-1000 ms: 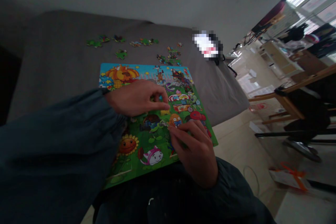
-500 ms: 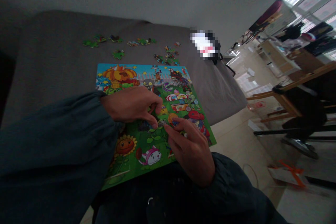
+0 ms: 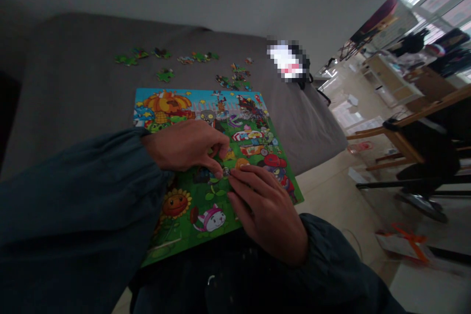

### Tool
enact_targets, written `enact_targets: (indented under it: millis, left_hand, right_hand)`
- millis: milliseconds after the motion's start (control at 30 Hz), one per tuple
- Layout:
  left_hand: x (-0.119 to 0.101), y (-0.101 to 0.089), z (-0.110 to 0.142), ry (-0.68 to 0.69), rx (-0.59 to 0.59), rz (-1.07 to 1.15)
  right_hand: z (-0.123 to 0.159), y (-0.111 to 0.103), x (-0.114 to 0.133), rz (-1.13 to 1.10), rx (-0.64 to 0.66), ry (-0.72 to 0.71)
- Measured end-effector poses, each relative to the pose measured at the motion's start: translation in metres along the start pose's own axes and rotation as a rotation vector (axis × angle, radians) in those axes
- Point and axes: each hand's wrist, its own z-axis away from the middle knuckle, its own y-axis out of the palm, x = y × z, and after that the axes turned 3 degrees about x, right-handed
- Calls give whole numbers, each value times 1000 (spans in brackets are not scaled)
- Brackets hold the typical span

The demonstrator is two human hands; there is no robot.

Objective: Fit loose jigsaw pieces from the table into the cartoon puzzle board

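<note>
A colourful cartoon jigsaw puzzle on a flat board lies before me, with a sunflower, a pumpkin and zombie figures in its picture. My left hand reaches over its middle, thumb tip down on the picture and fingers bent, a gap between thumb and forefinger. Just right of that thumb, my right hand rests on the puzzle with its fingers stretched out, fingertips close to the same spot. No loose piece shows in either hand. Both hands hide parts of the picture.
Several loose puzzle pieces lie on the grey cloth surface beyond the board. A blurred-out bright phone-like object is at the back right. On the right are a wooden chair and a box with an orange ribbon.
My right hand has flattened from a more bent pose, its fingers now straighter and lying on the puzzle. My left hand has barely moved.
</note>
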Motion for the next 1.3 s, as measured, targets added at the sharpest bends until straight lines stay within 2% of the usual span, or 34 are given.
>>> enact_targets:
  millis: [167,367,567,833,1067,1300]
  left_hand:
    - [1,0,0,6,7,18]
    - [0,-1,1,13,20,10]
    - [-1,-2,0,-34,51,-22]
    - [1,-2,0,4,50,-34]
    - [0,-2,-1,-21,70,-22]
    - [-1,-2,-1,-52,95,-12]
  right_hand:
    - [12,-4,-5,29,78,-47]
    - [31,-7,-11,46,-18,-147]
    - [45,-5,-6,76,13,-124]
    - [44,-1,-6,99,33,-65]
    - [42,-2,-12,80,104,-102]
    - [37,-8,-21,153,126,-173]
